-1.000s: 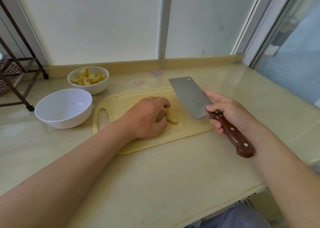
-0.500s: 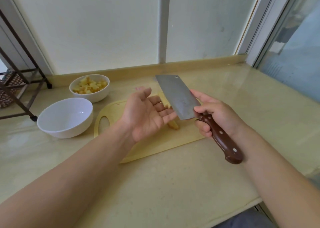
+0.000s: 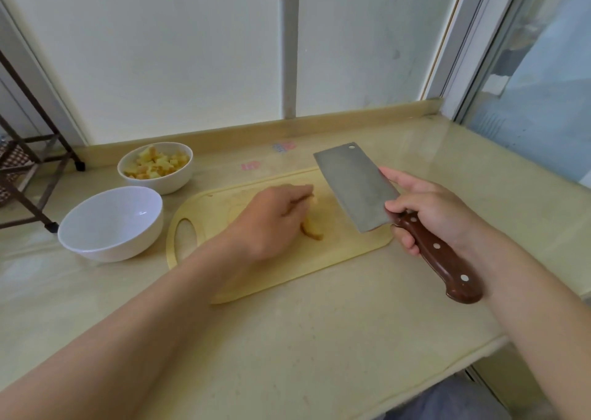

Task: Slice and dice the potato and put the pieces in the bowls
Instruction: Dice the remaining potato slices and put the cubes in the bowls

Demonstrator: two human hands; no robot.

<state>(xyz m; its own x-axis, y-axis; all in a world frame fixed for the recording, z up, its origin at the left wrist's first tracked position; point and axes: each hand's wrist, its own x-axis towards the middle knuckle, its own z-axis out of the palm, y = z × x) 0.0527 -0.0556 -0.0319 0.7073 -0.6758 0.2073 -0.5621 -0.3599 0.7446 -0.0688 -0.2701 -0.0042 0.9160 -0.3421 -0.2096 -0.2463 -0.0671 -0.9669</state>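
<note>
A pale yellow cutting board (image 3: 351, 247) lies on the counter. On it sit potato pieces (image 3: 311, 231), partly hidden under my left hand (image 3: 271, 224), which is palm down with fingers curled over them. My right hand (image 3: 431, 211) grips the brown handle of a cleaver (image 3: 355, 186), whose blade is raised over the board's right side, apart from the potato. A white bowl (image 3: 112, 224) stands empty left of the board. Behind it, a second white bowl (image 3: 179, 180) holds several diced potato cubes (image 3: 155, 164).
The beige counter (image 3: 287, 339) ends in a front edge at the lower right. A low ledge and white wall panels run behind the bowls. A dark metal rack (image 3: 32, 170) stands at the far left. Glass panels rise on the right.
My left hand, turned palm up beside the blade half a second ago, has come back down, palm down, onto the potato pieces. The cleaver has shifted slightly right.
</note>
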